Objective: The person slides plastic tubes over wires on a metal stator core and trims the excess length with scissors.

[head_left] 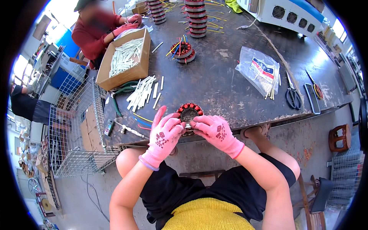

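Observation:
At the table's near edge is a motor stator [190, 109], a ring with red windings. Both my hands wear pink gloves. My left hand [164, 136] pinches the stator's near left side, its index finger raised somewhat. My right hand [218, 132] has its fingers bunched on the near right side. The fingertips nearly meet at the near rim, and whatever small thing may lie between them is hidden. Yellow, blue and red lead wires [142, 122] stick out to the left beside my left hand.
White sleeve pieces lie in a loose pile [142, 94] and fill a cardboard box [132, 71]. Stacked stators [197, 19] and a stator pair [184, 51] stand farther back. Right: plastic bag [260, 71], scissors [293, 97], phone [312, 99]. Green-handled pliers [124, 89] lie left. A co-worker [92, 34] sits across.

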Motion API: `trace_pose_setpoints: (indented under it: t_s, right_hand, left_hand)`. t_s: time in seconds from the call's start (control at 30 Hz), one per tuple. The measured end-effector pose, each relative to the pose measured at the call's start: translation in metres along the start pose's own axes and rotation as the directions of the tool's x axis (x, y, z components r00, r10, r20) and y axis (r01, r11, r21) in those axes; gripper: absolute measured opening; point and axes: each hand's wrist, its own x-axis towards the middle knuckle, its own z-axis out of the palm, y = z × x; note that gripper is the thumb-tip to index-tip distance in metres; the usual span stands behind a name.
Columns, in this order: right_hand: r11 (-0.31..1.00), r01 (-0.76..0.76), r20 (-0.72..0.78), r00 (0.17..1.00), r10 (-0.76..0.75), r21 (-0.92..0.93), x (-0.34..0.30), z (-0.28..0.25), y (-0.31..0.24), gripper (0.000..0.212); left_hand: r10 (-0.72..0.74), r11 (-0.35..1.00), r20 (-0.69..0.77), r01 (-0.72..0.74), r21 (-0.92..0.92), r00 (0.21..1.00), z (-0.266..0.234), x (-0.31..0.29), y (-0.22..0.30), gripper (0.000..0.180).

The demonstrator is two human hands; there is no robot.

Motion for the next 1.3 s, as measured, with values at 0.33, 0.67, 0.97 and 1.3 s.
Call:
trace_pose_setpoints:
  t_s: [0.33, 0.67, 0.97, 1.3]
  right_hand:
    - [0.999, -0.004, 0.045, 0.999, 0.006, -0.048, 0.009, -0.009, -0.011, 0.025]
    - [0.660, -0.557, -0.320, 0.831, 0.456, -0.504, -0.074, -0.138, 0.100, 0.013]
    - [0.718, -0.212, 0.022, 0.953, 0.302, -0.663, -0.064, -0.142, 0.112, 0.015]
    - [0.842, -0.256, 0.153, 0.918, 0.365, -0.474, -0.085, -0.150, 0.079, 0.043]
  left_hand:
    - [0.071, 0.997, 0.111, -0.073, 0.011, 0.991, 0.018, 0.000, -0.012, 0.028]
    - [0.103, 0.994, 0.046, -0.104, 0.017, 0.994, 0.035, 0.014, 0.005, 0.025]
    - [0.068, 0.998, 0.153, -0.068, -0.011, 0.986, 0.027, 0.007, -0.003, 0.032]
    - [0.054, 0.996, 0.037, -0.051, -0.072, 0.998, 0.039, 0.006, -0.002, 0.019]
